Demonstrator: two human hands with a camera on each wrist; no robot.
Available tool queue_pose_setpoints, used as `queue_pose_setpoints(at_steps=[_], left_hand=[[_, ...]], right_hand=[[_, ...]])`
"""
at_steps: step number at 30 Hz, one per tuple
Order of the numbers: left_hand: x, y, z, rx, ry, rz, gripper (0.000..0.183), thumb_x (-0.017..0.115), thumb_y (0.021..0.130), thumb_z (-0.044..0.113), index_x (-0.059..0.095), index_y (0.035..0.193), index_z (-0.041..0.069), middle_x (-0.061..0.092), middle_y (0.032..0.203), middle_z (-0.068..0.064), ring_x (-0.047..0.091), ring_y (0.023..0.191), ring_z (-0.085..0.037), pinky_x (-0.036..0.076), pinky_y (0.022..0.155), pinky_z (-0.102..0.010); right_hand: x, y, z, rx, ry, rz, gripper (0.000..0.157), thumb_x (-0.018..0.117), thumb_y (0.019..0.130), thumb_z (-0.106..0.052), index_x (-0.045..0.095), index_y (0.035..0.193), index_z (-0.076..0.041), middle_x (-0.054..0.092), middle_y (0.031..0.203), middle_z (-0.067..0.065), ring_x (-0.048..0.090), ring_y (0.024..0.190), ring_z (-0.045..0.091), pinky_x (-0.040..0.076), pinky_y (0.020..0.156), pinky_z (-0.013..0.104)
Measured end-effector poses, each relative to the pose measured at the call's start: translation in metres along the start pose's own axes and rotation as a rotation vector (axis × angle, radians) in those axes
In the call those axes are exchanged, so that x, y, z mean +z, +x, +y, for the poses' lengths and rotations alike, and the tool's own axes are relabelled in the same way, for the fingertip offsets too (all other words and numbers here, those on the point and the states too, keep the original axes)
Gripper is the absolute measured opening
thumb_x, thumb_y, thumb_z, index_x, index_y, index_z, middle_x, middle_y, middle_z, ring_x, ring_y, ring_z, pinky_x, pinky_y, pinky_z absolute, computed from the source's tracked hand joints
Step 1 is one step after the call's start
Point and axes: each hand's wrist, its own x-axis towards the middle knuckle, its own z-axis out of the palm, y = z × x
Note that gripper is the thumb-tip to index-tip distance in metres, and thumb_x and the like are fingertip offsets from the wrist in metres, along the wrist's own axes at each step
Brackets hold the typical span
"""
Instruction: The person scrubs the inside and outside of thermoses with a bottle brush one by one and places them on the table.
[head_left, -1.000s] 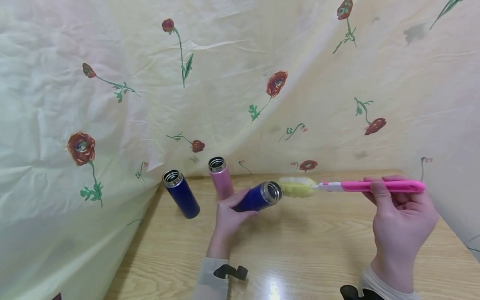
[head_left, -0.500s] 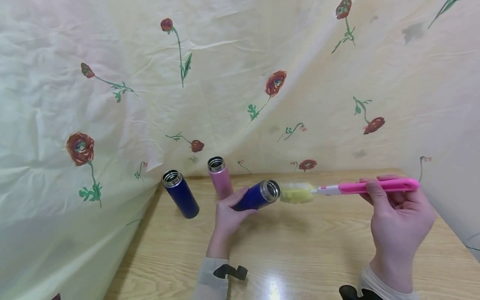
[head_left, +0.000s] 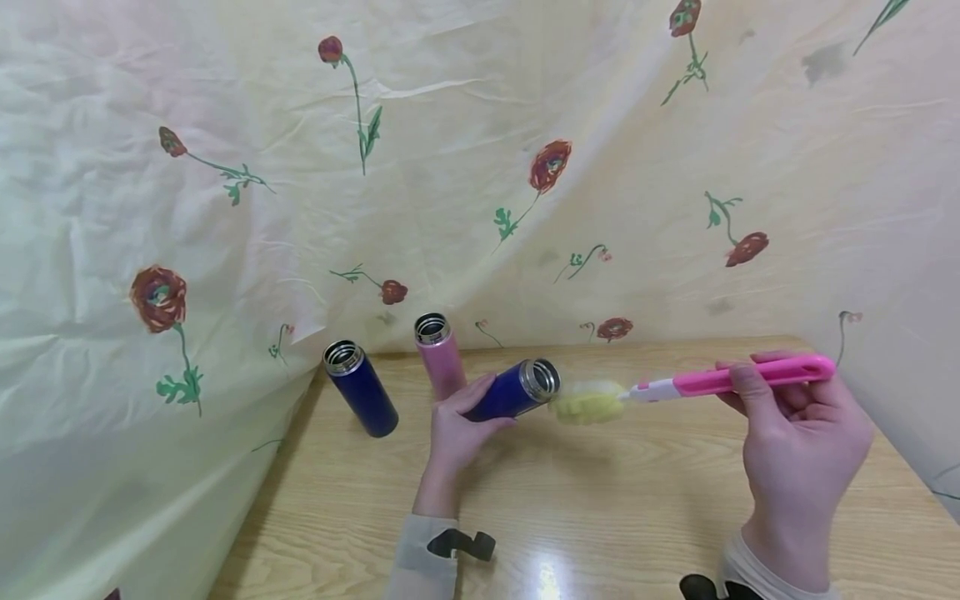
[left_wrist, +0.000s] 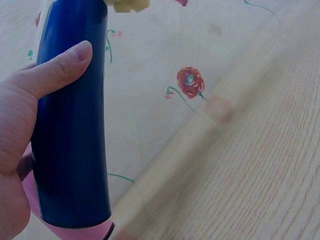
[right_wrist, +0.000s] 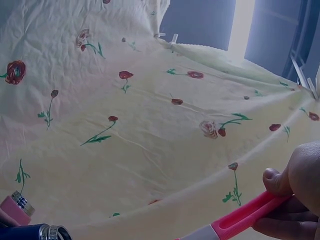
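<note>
Left grip clamped round a blue bottle, tilted, open mouth facing the right grip. Right grip clamped on a pink-handled brush; yellow brush head left of that grip, right by the bottle mouth, contact unclear. Pink bottle upright just beyond left grip; second blue bottle upright, left of it. Tabletop below, floral cloth behind.
</note>
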Motion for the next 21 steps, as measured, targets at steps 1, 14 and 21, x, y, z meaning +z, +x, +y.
queue_pose_setpoints(at_steps=[1,14,21], left_hand=[[0.000,0.000,-0.001,0.003,0.001,0.001,0.072,0.103,0.066,0.010,0.076,0.133,0.012,0.075,0.131,-0.004,0.070,0.125,-0.029,0.049,0.115,-0.048],[0.001,0.002,-0.004,0.084,0.043,-0.026,0.072,0.103,0.065,0.008,0.077,0.132,0.011,0.074,0.131,-0.005,0.071,0.122,-0.030,0.050,0.114,-0.045],[0.002,0.002,-0.005,0.117,0.062,-0.031,0.072,0.104,0.064,0.008,0.077,0.130,0.009,0.075,0.131,-0.006,0.072,0.121,-0.030,0.052,0.112,-0.045]], right_hand=[[0.000,0.000,-0.001,0.003,0.008,-0.003,0.025,0.078,0.085,0.020,0.064,0.105,0.026,0.078,0.084,0.017,0.080,0.076,0.023,0.063,0.070,0.033],[0.005,-0.006,-0.008,-0.089,0.107,-0.107,0.032,0.079,0.083,0.021,0.057,0.102,0.034,0.076,0.086,0.026,0.079,0.076,0.025,0.063,0.067,0.033],[0.005,-0.009,-0.012,-0.076,0.105,-0.106,0.033,0.081,0.082,0.020,0.056,0.099,0.034,0.074,0.085,0.030,0.079,0.073,0.027,0.063,0.069,0.035]])
